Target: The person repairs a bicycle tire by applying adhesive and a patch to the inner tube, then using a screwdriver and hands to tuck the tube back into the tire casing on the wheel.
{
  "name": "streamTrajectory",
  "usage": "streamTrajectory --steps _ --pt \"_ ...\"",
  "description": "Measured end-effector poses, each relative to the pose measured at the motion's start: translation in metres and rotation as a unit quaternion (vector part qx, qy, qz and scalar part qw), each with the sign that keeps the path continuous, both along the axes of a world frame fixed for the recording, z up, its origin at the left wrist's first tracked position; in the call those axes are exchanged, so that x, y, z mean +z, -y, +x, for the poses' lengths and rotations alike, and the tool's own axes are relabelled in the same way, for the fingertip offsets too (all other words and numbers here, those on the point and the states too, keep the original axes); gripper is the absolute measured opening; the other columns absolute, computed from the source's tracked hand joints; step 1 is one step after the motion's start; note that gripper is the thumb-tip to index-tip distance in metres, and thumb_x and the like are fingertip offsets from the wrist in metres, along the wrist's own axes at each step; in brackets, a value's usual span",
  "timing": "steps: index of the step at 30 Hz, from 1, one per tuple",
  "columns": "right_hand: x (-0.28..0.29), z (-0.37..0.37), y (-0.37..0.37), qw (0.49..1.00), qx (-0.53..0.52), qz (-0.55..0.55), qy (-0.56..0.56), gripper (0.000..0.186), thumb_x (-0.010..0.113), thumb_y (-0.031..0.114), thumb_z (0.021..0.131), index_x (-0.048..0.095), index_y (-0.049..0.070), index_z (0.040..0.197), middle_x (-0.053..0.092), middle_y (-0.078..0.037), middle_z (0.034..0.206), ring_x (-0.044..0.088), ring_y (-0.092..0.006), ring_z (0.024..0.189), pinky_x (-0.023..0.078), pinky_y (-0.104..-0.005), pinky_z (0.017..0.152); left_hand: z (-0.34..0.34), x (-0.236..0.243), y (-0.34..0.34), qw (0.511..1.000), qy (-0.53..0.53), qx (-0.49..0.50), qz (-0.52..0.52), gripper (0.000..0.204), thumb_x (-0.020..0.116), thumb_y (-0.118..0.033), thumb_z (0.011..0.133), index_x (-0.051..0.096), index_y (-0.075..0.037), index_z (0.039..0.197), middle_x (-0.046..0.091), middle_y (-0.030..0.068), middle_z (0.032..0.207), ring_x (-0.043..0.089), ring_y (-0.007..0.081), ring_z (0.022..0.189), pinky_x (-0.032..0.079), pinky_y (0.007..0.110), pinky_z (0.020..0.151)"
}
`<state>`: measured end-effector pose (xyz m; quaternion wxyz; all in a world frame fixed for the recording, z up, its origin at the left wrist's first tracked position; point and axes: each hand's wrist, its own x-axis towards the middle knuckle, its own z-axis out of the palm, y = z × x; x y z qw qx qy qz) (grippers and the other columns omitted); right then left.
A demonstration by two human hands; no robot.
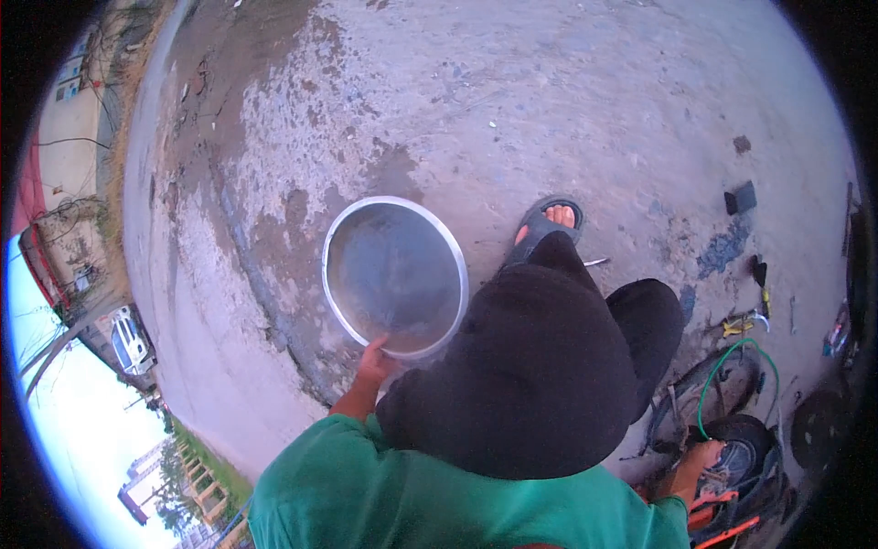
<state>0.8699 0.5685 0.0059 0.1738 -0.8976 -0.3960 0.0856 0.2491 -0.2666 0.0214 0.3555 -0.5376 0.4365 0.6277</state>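
A round metal basin (393, 270) with a pale rim and dull water inside sits at my lower left, beside my dark-trousered leg. My left hand (374, 364) grips its near rim, fingers curled over it. Down at the lower right, my right hand (701, 462) is closed at a small black wheel (748, 467), by the lower end of a green hose (750, 341); what exactly it holds I cannot make out. A larger thin black tyre (668, 403) lies behind that wheel, with orange metal parts (727, 531) below.
My sandalled foot (549, 224) stands on stained concrete, a thin metal tool (596, 262) nearby. Yellow-handled tools (736, 326), a dark block (739, 198) and a black round object (814, 425) lie at right. A white car (130, 340) and buildings show along the left edge.
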Motion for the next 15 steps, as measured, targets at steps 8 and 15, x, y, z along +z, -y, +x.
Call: streamTrajectory --steps 8,15 --pt "-0.022 0.018 -0.023 0.998 -0.011 -0.054 -0.035 0.046 0.053 0.044 0.104 0.076 0.005 0.108 0.074 -0.011 0.104 0.068 -0.0274 0.091 0.055 -0.0383 0.083 -0.001 -0.010 0.001 0.992 -0.120 0.027 0.015 0.046 0.071 -0.011 0.084 0.063 0.002 0.128 0.067 0.0176 0.131 0.060 0.0354 0.125 0.046 0.051 0.111" --pt "-0.006 0.012 -0.005 0.989 -0.021 0.139 -0.050 0.043 0.068 0.044 0.093 0.077 0.005 0.109 0.076 -0.015 0.103 0.069 -0.0318 0.089 0.055 -0.0428 0.083 -0.083 -0.039 -0.081 0.981 -0.196 0.014 0.004 0.031 0.064 -0.004 0.086 0.064 0.000 0.118 0.068 0.0118 0.114 0.066 0.0311 0.107 0.053 0.046 0.101"
